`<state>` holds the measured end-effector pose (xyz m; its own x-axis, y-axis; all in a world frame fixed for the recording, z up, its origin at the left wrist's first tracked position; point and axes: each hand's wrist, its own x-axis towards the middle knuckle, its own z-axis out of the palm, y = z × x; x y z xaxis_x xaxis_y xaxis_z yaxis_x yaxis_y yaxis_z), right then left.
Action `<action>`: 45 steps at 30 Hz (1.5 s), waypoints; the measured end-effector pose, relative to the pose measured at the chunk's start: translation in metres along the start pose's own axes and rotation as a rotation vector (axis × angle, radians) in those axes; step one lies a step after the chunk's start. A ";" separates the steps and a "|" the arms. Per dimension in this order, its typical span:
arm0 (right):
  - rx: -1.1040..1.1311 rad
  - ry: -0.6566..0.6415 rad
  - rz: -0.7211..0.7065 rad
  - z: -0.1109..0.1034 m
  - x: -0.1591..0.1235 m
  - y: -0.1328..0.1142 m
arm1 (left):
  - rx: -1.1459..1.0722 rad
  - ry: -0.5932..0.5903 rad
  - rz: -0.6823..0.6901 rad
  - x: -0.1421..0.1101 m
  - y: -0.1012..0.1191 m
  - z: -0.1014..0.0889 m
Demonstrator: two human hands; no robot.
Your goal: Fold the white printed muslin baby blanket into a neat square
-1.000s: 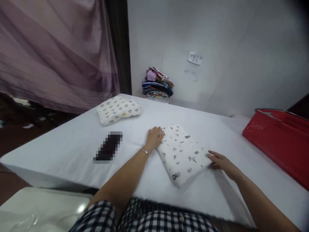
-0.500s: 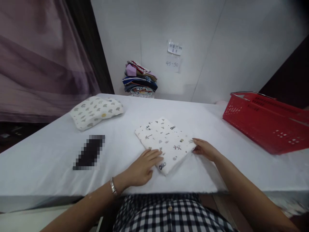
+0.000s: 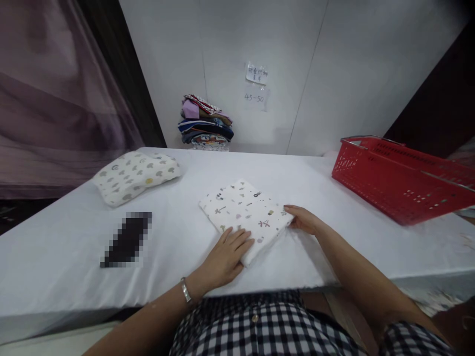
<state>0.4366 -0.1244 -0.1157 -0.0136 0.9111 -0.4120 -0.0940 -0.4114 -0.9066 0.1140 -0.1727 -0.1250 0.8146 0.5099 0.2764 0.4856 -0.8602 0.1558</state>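
A folded white cloth [image 3: 243,207] with small grey and brown prints lies flat on the white-covered table, turned so that one corner points toward me. My left hand [image 3: 228,257] rests palm down on its near left edge, fingers stretched out over the fabric. At the cloth's right corner, my right hand [image 3: 302,220] pinches the edge, with the thumb underneath and partly hidden. Another white printed cloth [image 3: 137,175], loosely folded and slightly rumpled, lies at the far left of the table.
A red plastic basket [image 3: 401,183] with metal handles stands at the right. A dark pixelated object [image 3: 128,240] lies on the left of the white tablecloth [image 3: 178,217]. Behind the table is a stack of folded clothes [image 3: 206,123], beside paper notes [image 3: 256,84] on the wall.
My left hand has slid from the cloth's far left corner to its near edge. My right hand stays at the right corner. The view has turned right.
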 end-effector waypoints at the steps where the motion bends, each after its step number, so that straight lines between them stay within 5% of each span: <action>1: -0.016 -0.015 0.010 -0.001 0.001 0.001 | 0.001 0.006 0.009 0.000 0.000 0.000; 13: 0.177 0.014 0.070 0.009 0.008 0.009 | 0.043 0.027 -0.074 -0.002 0.004 0.006; 24: 0.204 -0.030 -0.161 0.021 -0.005 -0.013 | 0.055 0.196 -0.185 0.006 0.000 0.009; 28: 0.117 -0.012 -0.238 0.019 -0.010 -0.025 | -0.038 0.371 -0.150 0.008 -0.002 -0.013; 36: 0.013 -0.010 -0.542 0.016 -0.045 -0.078 | -0.297 0.699 -0.215 0.036 0.006 -0.096; 40: 0.044 -0.138 -0.631 0.007 -0.074 -0.108 | -0.689 0.793 -0.233 0.055 0.008 -0.134; 45: -0.114 -0.007 -0.639 0.006 -0.069 -0.147 | -1.273 0.766 -0.317 0.079 -0.014 -0.149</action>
<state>0.4456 -0.1264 0.0464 0.0038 0.9772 0.2124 0.0208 0.2122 -0.9770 0.1242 -0.1211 0.0359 0.1819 0.8875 0.4233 -0.3114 -0.3564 0.8809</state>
